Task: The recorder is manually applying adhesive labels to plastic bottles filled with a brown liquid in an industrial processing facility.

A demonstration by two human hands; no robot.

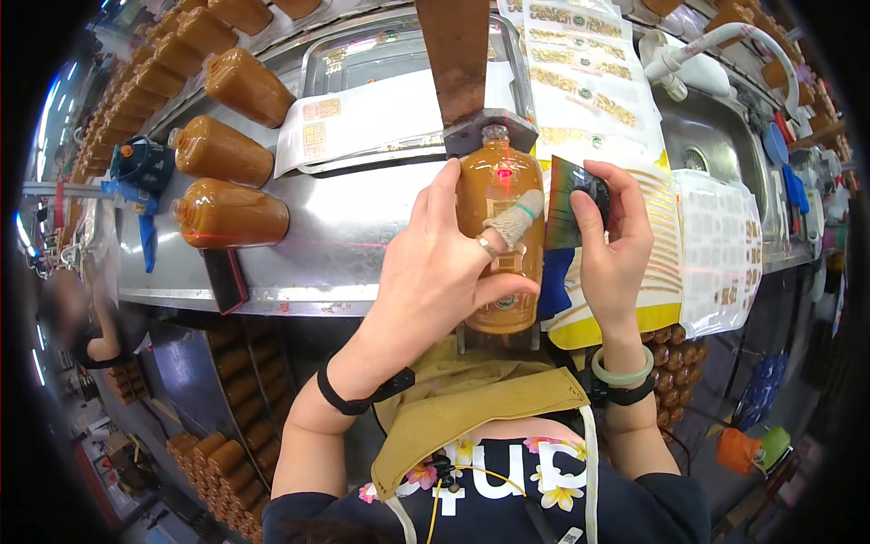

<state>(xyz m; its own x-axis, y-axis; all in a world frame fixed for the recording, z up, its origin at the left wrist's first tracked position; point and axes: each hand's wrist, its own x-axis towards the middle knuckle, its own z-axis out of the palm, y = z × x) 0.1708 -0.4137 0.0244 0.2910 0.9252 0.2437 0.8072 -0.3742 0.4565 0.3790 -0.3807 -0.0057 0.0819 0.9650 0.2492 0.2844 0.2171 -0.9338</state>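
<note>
A brown glass bottle (478,195) lies on its back on the bench, its neck end against a dark metal block (489,127). Gold label patches and a red laser line show on its front. My left hand (439,258) curls over the bottle from the left, forefinger and thumb spread across its front. That forefinger wears a cloth finger cover (512,220) and a ring. Just right of the bottle, my right hand (616,227) pinches a dark green flat scraper (564,204) by its black grip, its blade upright beside the glass.
Several brown bottles (222,150) lie at the left, near a phone (225,279). Behind are a metal tray (362,50) and label sheets (589,68). A sink (716,150) with a white faucet (671,65) stands right. Another person (86,317) is at far left.
</note>
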